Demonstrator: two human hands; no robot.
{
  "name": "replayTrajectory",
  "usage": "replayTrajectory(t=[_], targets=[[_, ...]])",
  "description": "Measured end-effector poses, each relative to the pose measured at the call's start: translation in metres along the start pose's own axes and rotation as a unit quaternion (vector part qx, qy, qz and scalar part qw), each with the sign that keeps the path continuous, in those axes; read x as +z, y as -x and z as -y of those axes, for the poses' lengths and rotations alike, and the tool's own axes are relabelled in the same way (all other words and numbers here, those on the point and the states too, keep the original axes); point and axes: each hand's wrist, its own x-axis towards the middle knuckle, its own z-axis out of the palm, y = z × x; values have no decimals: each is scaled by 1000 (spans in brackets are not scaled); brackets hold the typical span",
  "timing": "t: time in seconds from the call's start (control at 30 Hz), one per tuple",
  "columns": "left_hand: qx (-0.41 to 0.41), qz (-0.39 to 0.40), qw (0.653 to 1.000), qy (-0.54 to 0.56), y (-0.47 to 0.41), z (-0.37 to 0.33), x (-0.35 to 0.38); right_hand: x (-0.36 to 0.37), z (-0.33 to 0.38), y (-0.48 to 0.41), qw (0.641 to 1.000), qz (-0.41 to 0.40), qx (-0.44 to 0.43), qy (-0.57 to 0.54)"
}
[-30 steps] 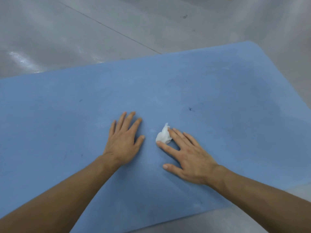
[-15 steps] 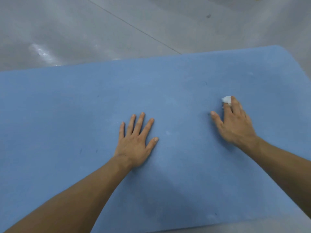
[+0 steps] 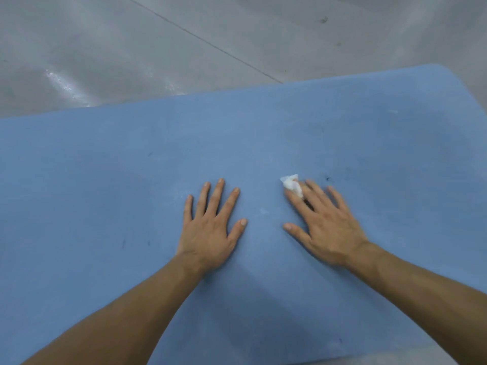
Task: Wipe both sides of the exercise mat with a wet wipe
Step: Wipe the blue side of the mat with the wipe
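Note:
The blue exercise mat [image 3: 131, 167] lies flat on the floor and fills most of the view. My left hand [image 3: 210, 227] rests palm down on it near the middle, fingers straight and spread. Just to its right, my right hand [image 3: 324, 227] lies flat too, its straight fingers pressing a crumpled white wet wipe [image 3: 291, 184] against the mat. Most of the wipe sticks out beyond the fingertips; the rest is hidden under them. A few small dark marks [image 3: 327, 178] dot the mat's surface.
Grey shiny floor [image 3: 184, 48] lies beyond the mat's far edge, crossed by a thin joint line. The mat's rounded far right corner [image 3: 442, 68] and its near edge at the bottom right are in view.
My right hand has slid the wipe out to the right and then back left toward my left hand. The left hand has stayed flat on the mat.

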Motion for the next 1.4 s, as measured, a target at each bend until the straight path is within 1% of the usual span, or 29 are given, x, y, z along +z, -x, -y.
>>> replayTrajectory(t=[0.13,0.2,0.27,0.33,0.4,0.5,0.57,0.6,0.67,0.73,0.77,0.83,0.9,0.93,1.0,1.1,1.17,1.3,1.4], targets=[[-1,13,1000,-5,0,0,-2,-5,-46,-13,989,-19,144,-14],[-3,17,1000,-3,0,0,-3,-10,-65,-18,983,-12,180,-12],[-5,21,1000,-4,1,0,-4,-14,-71,-22,984,0,180,-20],[-5,21,1000,-5,1,0,-4,-14,-63,-23,990,10,138,-34],[-5,16,1000,-1,1,0,-3,-12,-43,-19,995,29,78,-46],[-3,6,1000,0,0,1,-1,-8,-6,0,997,46,-45,-48],[-2,3,1000,0,0,1,1,-2,15,23,989,41,-137,-34],[-2,1,1000,-1,0,2,1,0,22,34,985,34,-170,-24],[0,-2,1000,-2,0,2,1,4,26,48,982,14,-191,-4],[-2,-7,1000,2,1,2,1,4,19,49,988,-12,-156,10],[-1,-10,1000,4,1,2,1,3,12,45,993,-24,-117,12],[0,-9,1000,5,0,2,1,0,-13,35,999,-38,-11,3],[-2,-3,1000,3,1,2,1,-5,-45,30,995,-40,88,-14],[-3,-2,1000,2,1,2,1,-7,-61,29,992,-42,118,-26],[-5,-3,1000,1,1,3,1,-10,-85,29,989,-35,133,-56],[-4,-9,1000,5,0,2,2,-10,-94,30,991,2,96,-93],[-4,-4,1000,5,-1,1,2,-8,-85,35,996,14,58,-73],[-4,3,1000,6,-1,1,0,-4,-46,69,996,5,-73,-59],[-7,7,1000,4,-1,1,-1,-4,-6,103,980,40,-178,-74]])
